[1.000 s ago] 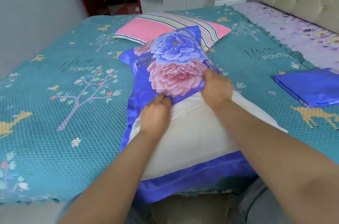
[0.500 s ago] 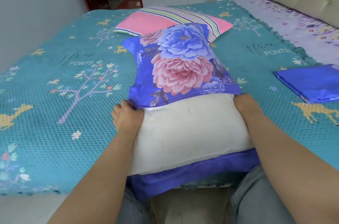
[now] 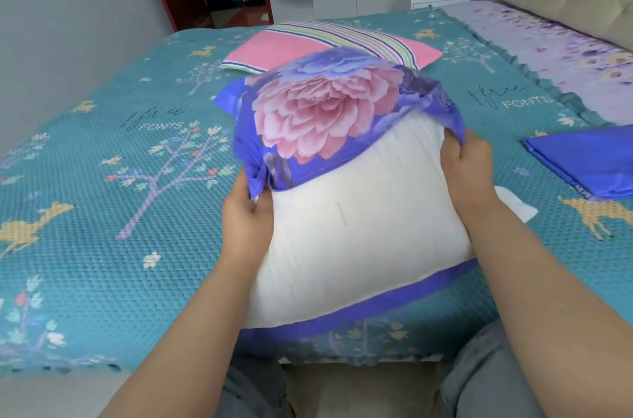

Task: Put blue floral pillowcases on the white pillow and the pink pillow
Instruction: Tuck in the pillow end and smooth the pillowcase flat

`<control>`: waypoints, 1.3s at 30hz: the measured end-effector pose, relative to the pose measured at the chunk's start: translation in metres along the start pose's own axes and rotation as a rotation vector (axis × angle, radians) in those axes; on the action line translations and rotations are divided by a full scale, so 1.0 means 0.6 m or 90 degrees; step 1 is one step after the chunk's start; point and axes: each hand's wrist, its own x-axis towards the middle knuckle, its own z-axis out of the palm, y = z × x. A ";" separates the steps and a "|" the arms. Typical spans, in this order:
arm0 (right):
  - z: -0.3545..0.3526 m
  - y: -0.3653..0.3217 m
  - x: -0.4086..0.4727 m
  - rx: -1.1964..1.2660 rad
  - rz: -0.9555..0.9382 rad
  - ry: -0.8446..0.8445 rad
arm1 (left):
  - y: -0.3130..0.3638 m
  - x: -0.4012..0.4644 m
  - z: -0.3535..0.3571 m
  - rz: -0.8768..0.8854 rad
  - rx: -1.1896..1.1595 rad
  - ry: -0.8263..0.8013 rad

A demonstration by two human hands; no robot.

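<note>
Head view puts the white pillow [image 3: 359, 232] at the near edge of the bed [image 3: 85, 212], and every place below is given from it. You have it tipped up off the bedspread, probably so the blue floral pillowcase [image 3: 318, 119] can slide down; the case covers only its far half, with the case's lower layer showing as a blue band under its near edge. Your left hand [image 3: 248, 222] pinches the case's open hem at the pillow's left side, and your right hand [image 3: 467, 171] grips the hem at the right, so both sides can be pulled evenly. Beyond the pillow lies the pink pillow [image 3: 329, 44], still bare. Right of it lies 1 folded blue cloth [image 3: 582, 160], likely the 2nd case. The bedspread reads "free FONTS" left and right of the pillow.
</note>
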 end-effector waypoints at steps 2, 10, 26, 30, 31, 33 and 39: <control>-0.001 -0.019 0.002 0.025 -0.064 0.022 | 0.015 -0.008 -0.012 0.035 0.006 0.042; 0.066 0.001 0.092 -0.113 0.138 -0.356 | -0.038 0.055 -0.029 -0.206 0.029 0.101; -0.011 0.107 0.060 -0.288 0.171 -0.276 | -0.070 0.052 -0.130 -0.400 0.183 -0.285; 0.015 0.104 0.015 -0.534 0.157 -0.264 | -0.076 0.027 -0.145 -0.429 0.244 -0.345; 0.025 0.075 0.004 -0.480 0.046 -0.191 | -0.077 0.024 -0.150 -0.449 0.249 -0.329; 0.048 -0.002 -0.041 -0.280 -0.249 -0.124 | -0.079 0.019 -0.159 -0.461 0.263 -0.329; 0.147 -0.053 -0.252 -0.444 -0.607 -0.487 | -0.063 0.006 -0.162 -0.471 0.253 -0.335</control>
